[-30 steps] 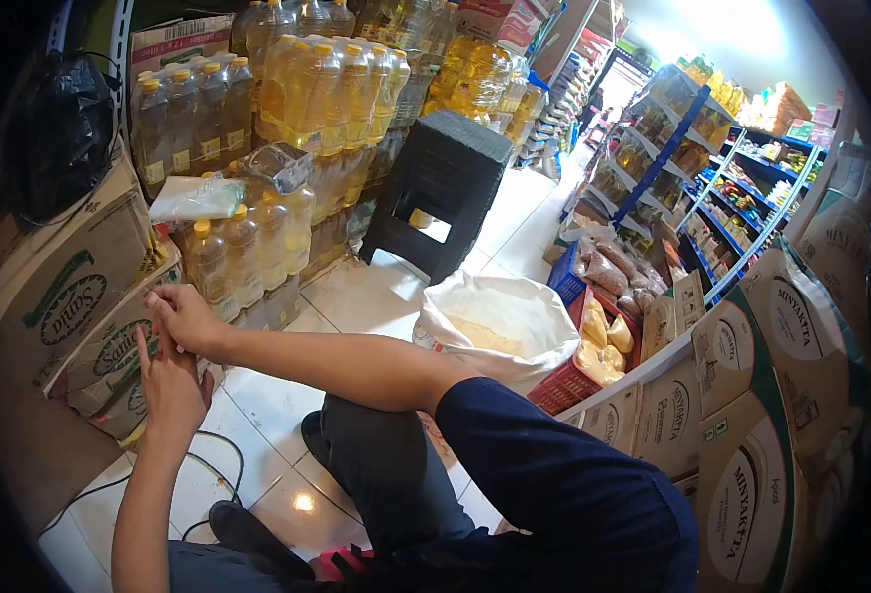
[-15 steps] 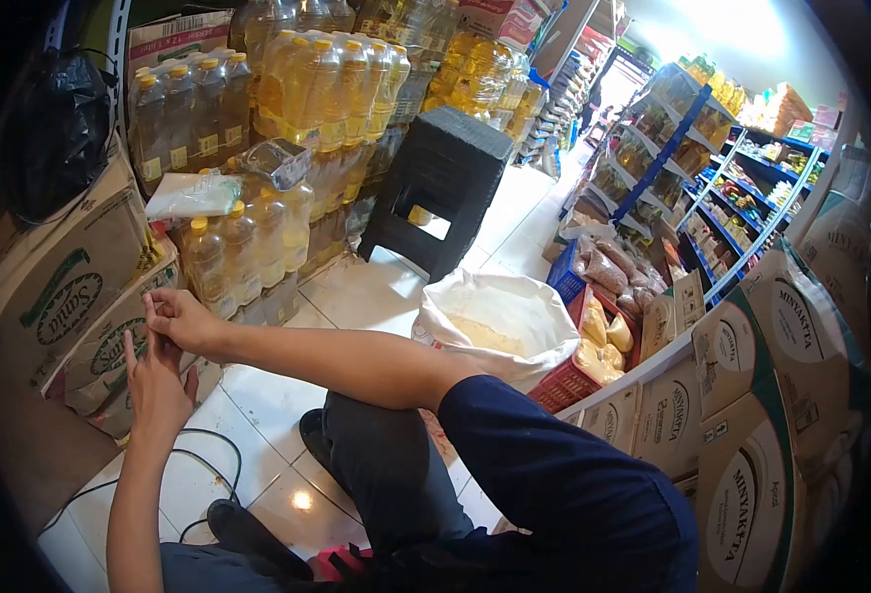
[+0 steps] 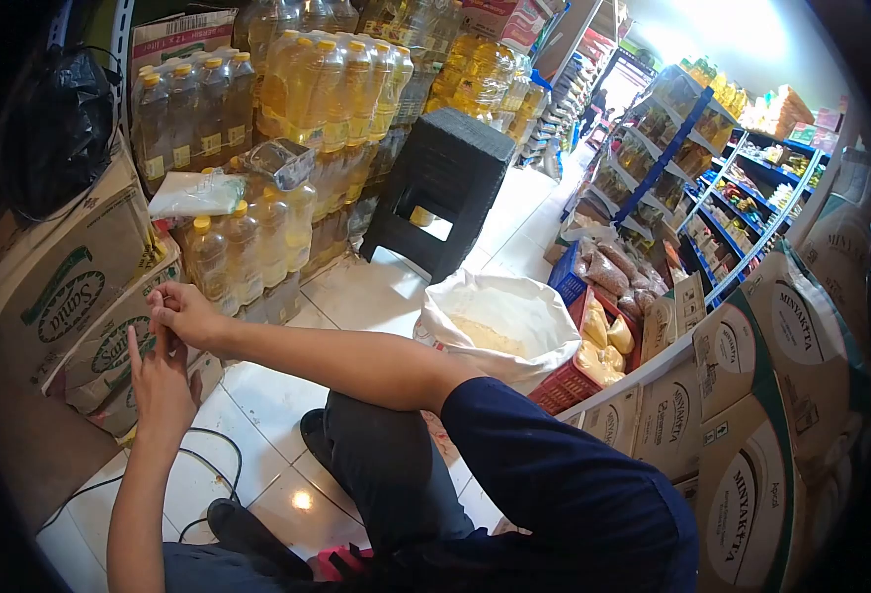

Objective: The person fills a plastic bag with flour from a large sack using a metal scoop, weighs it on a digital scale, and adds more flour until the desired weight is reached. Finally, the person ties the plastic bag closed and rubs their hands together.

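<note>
My left hand (image 3: 164,390) is raised at the left, palm toward the other hand, its index finger stretched up and its fingers apart. Over its other fingertips lies my right hand (image 3: 190,316), reaching across from the right with fingers bent and pinched together. The two hands touch. Whether anything small sits in the pinch cannot be made out. Behind them stands a carton marked Sania (image 3: 109,351). Yellow-capped oil bottles (image 3: 243,247) are just beyond, with a clear plastic packet (image 3: 196,195) on top.
An open white sack (image 3: 499,326) with pale contents stands ahead, beside a red crate (image 3: 564,381) of yellow bags. A black stool (image 3: 435,188) is behind it. Minyakita cartons (image 3: 742,494) are stacked at the right. A black cable (image 3: 228,474) lies on the tiles near my feet.
The fingers of my right hand have shifted slightly against my left hand. Both arms stay almost in the same place.
</note>
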Available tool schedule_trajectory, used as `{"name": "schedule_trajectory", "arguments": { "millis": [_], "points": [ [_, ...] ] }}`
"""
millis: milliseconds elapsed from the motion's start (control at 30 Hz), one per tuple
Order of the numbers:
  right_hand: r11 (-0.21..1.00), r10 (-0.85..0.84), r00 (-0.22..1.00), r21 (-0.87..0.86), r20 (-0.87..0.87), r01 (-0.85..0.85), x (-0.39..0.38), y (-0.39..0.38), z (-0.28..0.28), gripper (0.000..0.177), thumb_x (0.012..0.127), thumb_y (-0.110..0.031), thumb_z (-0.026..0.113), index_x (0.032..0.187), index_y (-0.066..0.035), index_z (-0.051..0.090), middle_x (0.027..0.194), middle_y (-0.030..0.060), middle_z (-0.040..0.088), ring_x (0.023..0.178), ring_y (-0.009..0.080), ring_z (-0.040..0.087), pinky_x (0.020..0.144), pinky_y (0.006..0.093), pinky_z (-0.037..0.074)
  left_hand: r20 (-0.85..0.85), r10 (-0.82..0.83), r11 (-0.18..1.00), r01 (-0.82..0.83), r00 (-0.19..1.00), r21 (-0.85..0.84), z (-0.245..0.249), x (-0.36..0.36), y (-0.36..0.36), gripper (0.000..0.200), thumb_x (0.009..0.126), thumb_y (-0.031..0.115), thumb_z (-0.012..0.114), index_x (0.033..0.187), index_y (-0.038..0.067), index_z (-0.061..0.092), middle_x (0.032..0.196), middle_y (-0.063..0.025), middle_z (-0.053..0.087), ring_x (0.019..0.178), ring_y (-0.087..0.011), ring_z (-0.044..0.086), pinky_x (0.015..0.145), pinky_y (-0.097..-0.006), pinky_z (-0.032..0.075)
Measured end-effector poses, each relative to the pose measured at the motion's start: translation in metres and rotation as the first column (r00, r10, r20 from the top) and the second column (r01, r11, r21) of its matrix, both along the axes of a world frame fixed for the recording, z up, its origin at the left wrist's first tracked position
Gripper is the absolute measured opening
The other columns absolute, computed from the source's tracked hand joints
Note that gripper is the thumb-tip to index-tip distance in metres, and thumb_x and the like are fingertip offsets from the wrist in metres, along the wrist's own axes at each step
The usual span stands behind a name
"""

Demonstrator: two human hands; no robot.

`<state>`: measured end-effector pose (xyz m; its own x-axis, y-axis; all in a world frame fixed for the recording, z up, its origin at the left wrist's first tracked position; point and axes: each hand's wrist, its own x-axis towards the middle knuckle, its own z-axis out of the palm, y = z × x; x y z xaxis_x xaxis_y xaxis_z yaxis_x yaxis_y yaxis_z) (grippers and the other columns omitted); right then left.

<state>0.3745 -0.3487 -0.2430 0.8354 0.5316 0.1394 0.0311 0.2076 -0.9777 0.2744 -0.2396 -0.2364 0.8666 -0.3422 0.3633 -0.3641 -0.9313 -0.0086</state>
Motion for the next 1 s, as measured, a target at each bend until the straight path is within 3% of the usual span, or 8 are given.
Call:
{"name": "schedule_trajectory", "arguments": {
  "millis": [33,100,300,400,600,733,833,1000],
  "points": [
    [1.000,0.006,1.000,0.010,-0.002,-0.006,-0.001,-0.001,0.001,0.014,0.098,-0.015,0.050,0.105,-0.003,0.051,0.078,0.0040,0.059,0.067,0.0104,0.056,0.057,0.0256,0.046,0.033,-0.005,1.000,0.005,0.999,0.008,-0.003,0.002,0.003,0.063,0.070,0.012,0.071,0.128,-0.002,0.050,0.140,-0.0275,0.035,0.105,-0.0307,0.057,0.117,-0.0503,0.011],
    [0.999,0.018,1.000,0.031,-0.006,-0.018,-0.004,-0.002,0.005,0.014,0.098,-0.013,0.049,0.106,-0.002,0.052,0.079,0.0048,0.060,0.067,0.0108,0.056,0.057,0.0258,0.047,0.022,-0.007,1.000,0.007,1.000,0.010,-0.005,0.003,0.004,0.066,0.069,0.012,0.071,0.130,0.001,0.049,0.140,-0.0257,0.035,0.111,-0.0313,0.053,0.117,-0.0504,0.010],
    [0.960,-0.227,0.967,-0.142,0.115,0.242,-0.003,0.008,0.010,0.024,0.099,-0.021,0.044,0.095,0.000,0.055,0.071,0.0054,0.058,0.064,0.0130,0.056,0.058,0.0274,0.047,-0.020,0.013,1.000,-0.012,1.000,0.021,0.004,0.004,-0.014,0.067,0.069,0.012,0.071,0.129,-0.001,0.048,0.139,-0.0258,0.036,0.116,-0.0322,0.051,0.118,-0.0500,0.010],
    [0.972,-0.209,0.977,-0.103,0.037,0.211,0.000,0.009,0.007,0.030,0.100,-0.025,0.042,0.090,-0.001,0.056,0.067,0.0050,0.057,0.063,0.0133,0.056,0.057,0.0280,0.047,-0.037,0.026,0.999,-0.025,0.999,0.030,0.005,0.001,-0.017,0.067,0.068,0.013,0.072,0.129,-0.001,0.048,0.140,-0.0256,0.034,0.117,-0.0323,0.050,0.118,-0.0499,0.010],
    [0.998,0.044,0.998,0.056,-0.051,-0.041,-0.003,-0.005,0.011,0.018,0.100,-0.020,0.045,0.097,-0.005,0.054,0.075,0.0036,0.060,0.063,0.0114,0.055,0.052,0.0269,0.046,-0.042,0.011,1.000,-0.012,0.999,-0.012,-0.007,0.002,0.004,0.067,0.068,0.013,0.072,0.130,0.001,0.049,0.145,-0.0248,0.028,0.122,-0.0322,0.046,0.117,-0.0499,0.010],
    [0.998,0.045,0.999,0.040,-0.009,-0.045,-0.004,-0.005,0.010,0.016,0.100,-0.019,0.045,0.100,-0.006,0.054,0.077,0.0031,0.060,0.063,0.0107,0.055,0.052,0.0260,0.046,-0.053,0.022,0.999,-0.020,0.998,0.036,-0.004,0.001,0.005,0.073,0.069,0.012,0.072,0.135,0.001,0.044,0.147,-0.0250,0.023,0.125,-0.0330,0.043,0.117,-0.0502,0.010],
    [1.000,-0.023,0.999,0.013,0.034,0.022,-0.002,0.001,0.008,0.020,0.100,-0.022,0.044,0.098,-0.005,0.054,0.073,0.0032,0.059,0.062,0.0109,0.055,0.052,0.0264,0.045,0.083,-0.024,1.000,0.025,0.996,-0.016,0.001,-0.002,-0.005,0.077,0.068,0.011,0.072,0.138,0.002,0.040,0.148,-0.0248,0.021,0.126,-0.0337,0.042,0.117,-0.0505,0.012],
    [0.998,-0.055,0.998,-0.001,-0.022,0.055,0.007,0.004,0.004,0.027,0.101,-0.026,0.041,0.094,-0.003,0.053,0.066,0.0037,0.057,0.060,0.0113,0.054,0.052,0.0274,0.045,-0.042,0.015,1.000,-0.017,0.999,-0.026,0.007,-0.006,-0.015,0.074,0.070,0.014,0.072,0.136,0.003,0.042,0.148,-0.0240,0.020,0.124,-0.0331,0.043,0.116,-0.0502,0.012]
  ]
}}
